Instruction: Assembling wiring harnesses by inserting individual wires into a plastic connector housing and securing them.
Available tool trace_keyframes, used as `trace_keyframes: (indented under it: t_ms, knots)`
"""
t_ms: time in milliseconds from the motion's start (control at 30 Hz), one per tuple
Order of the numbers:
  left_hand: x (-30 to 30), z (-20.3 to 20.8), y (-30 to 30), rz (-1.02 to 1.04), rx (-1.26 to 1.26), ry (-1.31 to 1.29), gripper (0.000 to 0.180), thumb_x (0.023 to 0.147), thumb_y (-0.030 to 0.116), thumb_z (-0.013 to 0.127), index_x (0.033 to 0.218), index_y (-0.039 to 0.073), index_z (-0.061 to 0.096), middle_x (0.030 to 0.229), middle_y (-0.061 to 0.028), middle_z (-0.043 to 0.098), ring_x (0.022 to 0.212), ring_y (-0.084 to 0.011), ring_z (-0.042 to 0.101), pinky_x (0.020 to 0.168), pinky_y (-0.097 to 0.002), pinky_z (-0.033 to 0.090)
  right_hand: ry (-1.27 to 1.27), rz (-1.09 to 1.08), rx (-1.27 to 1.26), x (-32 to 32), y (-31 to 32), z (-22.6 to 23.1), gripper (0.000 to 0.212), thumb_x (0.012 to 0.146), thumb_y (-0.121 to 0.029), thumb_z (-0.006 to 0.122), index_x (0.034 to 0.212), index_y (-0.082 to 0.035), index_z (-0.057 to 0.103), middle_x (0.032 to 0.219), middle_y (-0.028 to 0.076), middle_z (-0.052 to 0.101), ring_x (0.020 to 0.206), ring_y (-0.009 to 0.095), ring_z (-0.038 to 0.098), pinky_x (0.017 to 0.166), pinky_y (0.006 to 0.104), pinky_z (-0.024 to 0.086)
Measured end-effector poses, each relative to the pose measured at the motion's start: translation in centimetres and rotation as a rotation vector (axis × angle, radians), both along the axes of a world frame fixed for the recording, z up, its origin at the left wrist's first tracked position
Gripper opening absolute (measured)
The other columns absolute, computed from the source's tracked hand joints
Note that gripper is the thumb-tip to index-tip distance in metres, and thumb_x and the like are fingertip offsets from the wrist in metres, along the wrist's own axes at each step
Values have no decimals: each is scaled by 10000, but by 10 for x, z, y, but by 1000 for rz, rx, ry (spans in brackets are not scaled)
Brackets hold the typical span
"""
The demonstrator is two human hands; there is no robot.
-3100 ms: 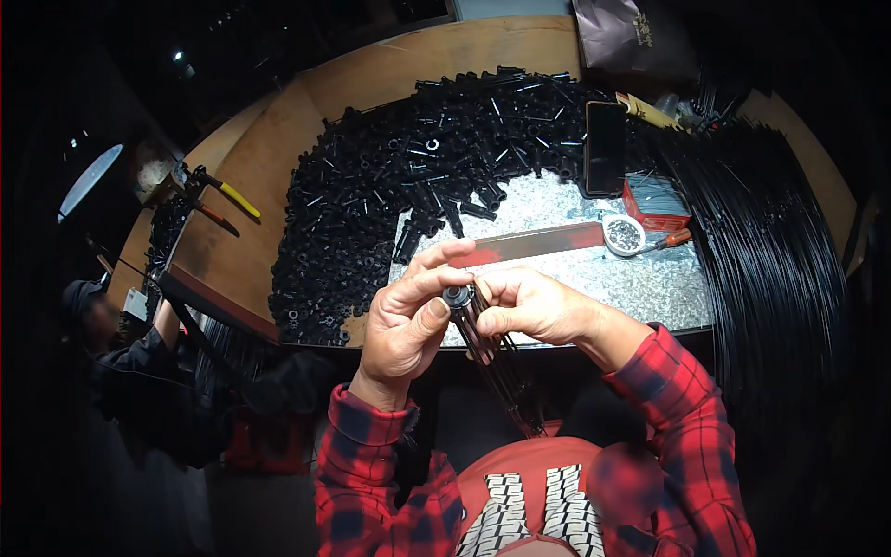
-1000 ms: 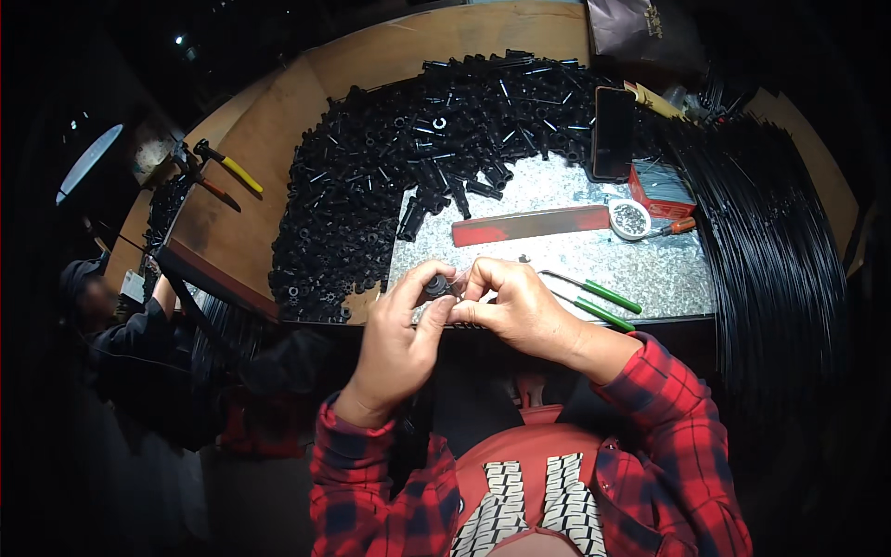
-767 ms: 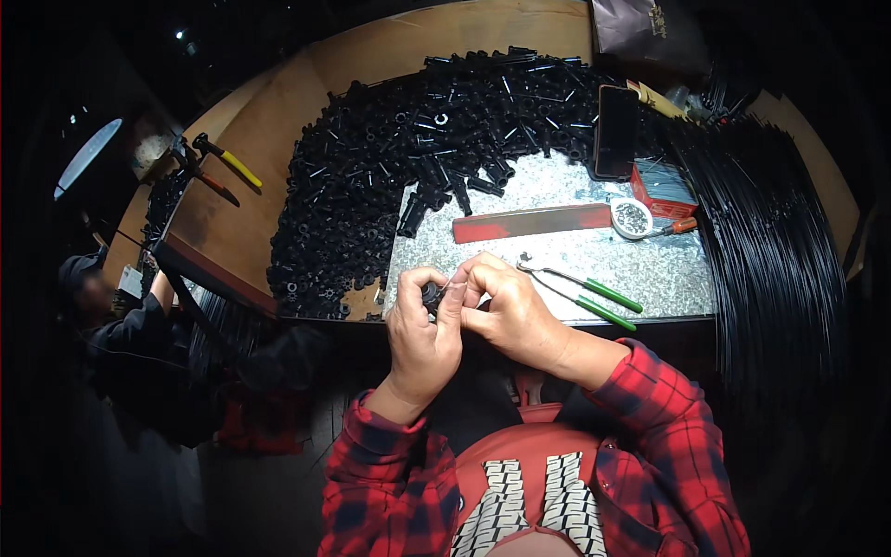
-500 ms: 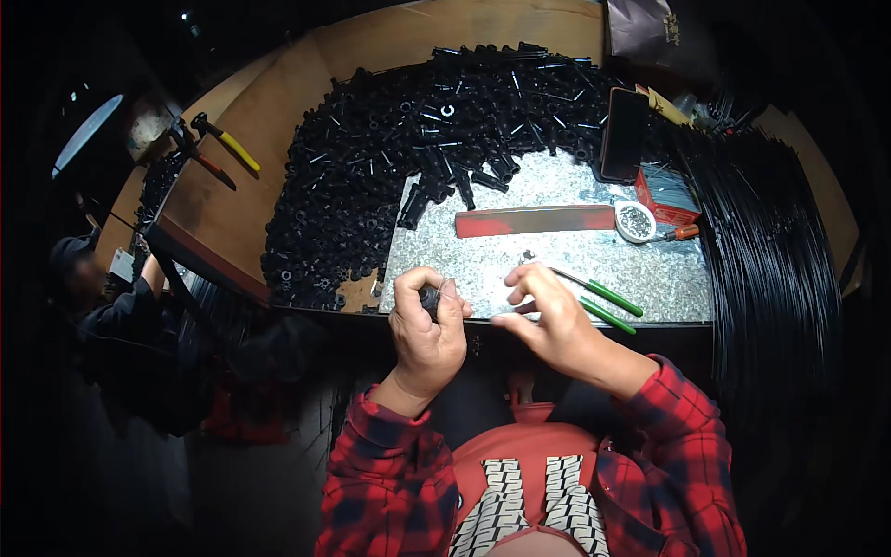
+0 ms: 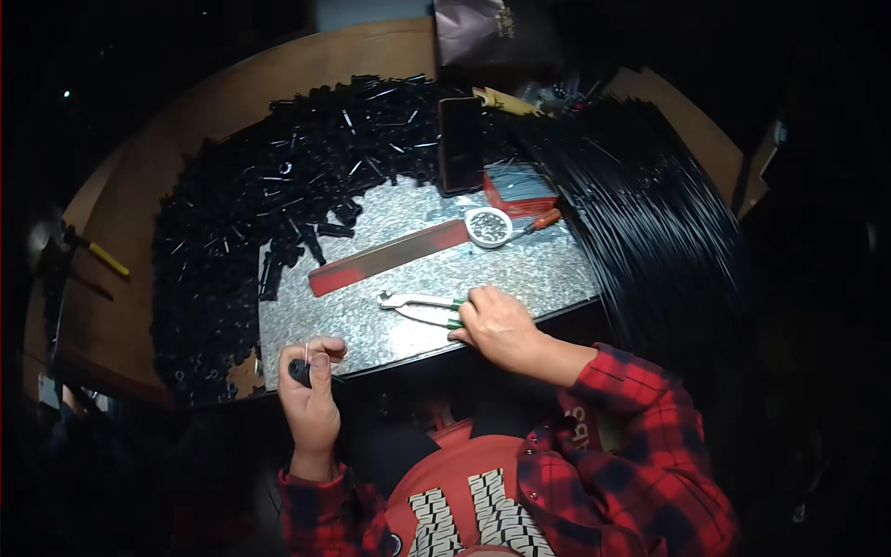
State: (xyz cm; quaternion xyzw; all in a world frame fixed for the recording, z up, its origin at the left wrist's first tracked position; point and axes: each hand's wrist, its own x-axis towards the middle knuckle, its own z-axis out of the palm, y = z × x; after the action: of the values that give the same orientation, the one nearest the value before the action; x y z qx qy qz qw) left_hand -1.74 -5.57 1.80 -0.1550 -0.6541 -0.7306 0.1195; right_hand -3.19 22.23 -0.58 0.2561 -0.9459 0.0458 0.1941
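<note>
My left hand is closed around a short black tubular part at the front edge of the speckled worktop. A thin bright wire or pin stands up from that part beside the fingers. To the right, my right hand grips the green handles of a pair of metal pincers. The pincers lie low over the worktop, with their jaws pointing left and their handles spread apart. Whether the jaws touch the surface, I cannot tell.
Black parts heap up at left. A red-ended bar lies by a white cup of small metal pieces. An orange-handled tool, red box and upright phone stand near. Black rods fan out right.
My right hand has come down onto the pincers' handles and holds them. My left hand keeps the black part. The whole view has shifted and turned.
</note>
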Motion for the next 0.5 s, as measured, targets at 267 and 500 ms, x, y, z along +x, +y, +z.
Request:
trace_keyframes:
  t_ms: [267,500]
  knots:
    - [6,2,4,-33,11,5,144,984,128,472,930,65,354,680,-65,533,619,-147,569,701,-341,518,-33,58,-267,-3,5,3,244,865,-215,621,782,-15,509,787,141,522,754,296,556,641,382,452]
    - [9,-16,9,84,-41,-95,137,942,27,492,945,85,367,643,-6,431,527,-61,420,511,-234,407,-704,-78,-666,6,-17,74,325,795,-245,742,697,-26,524,642,72,522,611,129,490,545,325,395]
